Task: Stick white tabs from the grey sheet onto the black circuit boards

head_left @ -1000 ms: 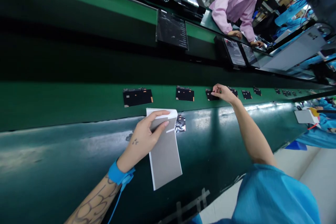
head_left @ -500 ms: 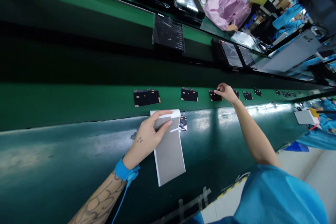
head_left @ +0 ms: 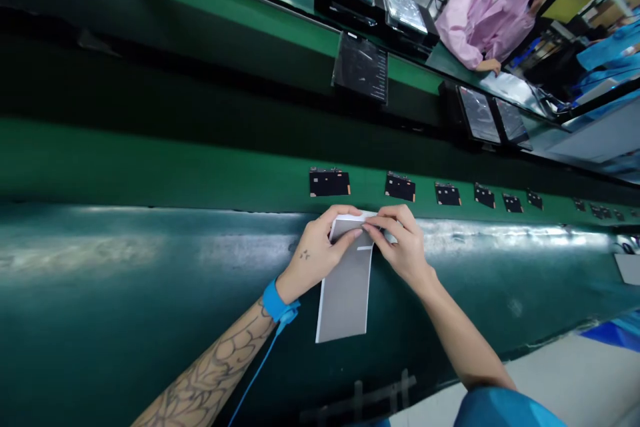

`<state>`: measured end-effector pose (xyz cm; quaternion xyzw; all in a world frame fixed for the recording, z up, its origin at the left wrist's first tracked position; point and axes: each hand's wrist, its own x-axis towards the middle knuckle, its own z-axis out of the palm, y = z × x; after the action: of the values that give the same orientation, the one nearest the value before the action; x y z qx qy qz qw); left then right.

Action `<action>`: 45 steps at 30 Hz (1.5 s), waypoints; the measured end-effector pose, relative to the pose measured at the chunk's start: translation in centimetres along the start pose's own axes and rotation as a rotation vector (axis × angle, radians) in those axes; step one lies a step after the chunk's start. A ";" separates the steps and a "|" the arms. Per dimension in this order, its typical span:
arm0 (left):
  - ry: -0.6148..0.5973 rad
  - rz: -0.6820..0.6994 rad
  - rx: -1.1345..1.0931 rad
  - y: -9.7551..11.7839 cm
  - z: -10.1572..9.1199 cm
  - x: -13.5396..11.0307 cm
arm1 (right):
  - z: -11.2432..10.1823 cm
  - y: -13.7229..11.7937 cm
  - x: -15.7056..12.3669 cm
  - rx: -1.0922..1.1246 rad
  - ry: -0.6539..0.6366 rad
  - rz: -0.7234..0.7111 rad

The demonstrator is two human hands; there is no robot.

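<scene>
Left hand (head_left: 315,250) pinches the top of the sheet (head_left: 344,303) over the desk (head_left: 150,320), as before; the right hand (head_left: 404,247), half a second ago at the third card (head_left: 449,195) on the green belt (head_left: 150,170), has come back and pinches the sheet's upper right corner.
</scene>
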<state>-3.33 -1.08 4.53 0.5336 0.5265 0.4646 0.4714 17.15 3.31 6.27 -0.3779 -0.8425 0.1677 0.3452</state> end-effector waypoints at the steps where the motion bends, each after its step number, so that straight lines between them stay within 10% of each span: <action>1: 0.003 0.003 -0.002 0.0 0.0 0.0 | 0.1 0.2 -0.2 -0.018 0.015 -0.010; 19: 0.053 -0.009 0.054 -0.6 0.3 0.1 | 0.1 -0.2 -0.5 0.138 -0.002 0.206; 30: 0.011 -0.036 0.055 -0.1 -0.2 0.0 | -9.3 19.4 3.3 0.108 -0.192 0.562; 45: -0.018 -0.021 0.123 -0.2 0.0 -0.1 | -8.9 23.7 2.4 0.002 -0.196 0.535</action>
<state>-3.37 -1.22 4.33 0.5601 0.5555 0.4216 0.4472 34.68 20.92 0.80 -0.5686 -0.7419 0.2895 0.2059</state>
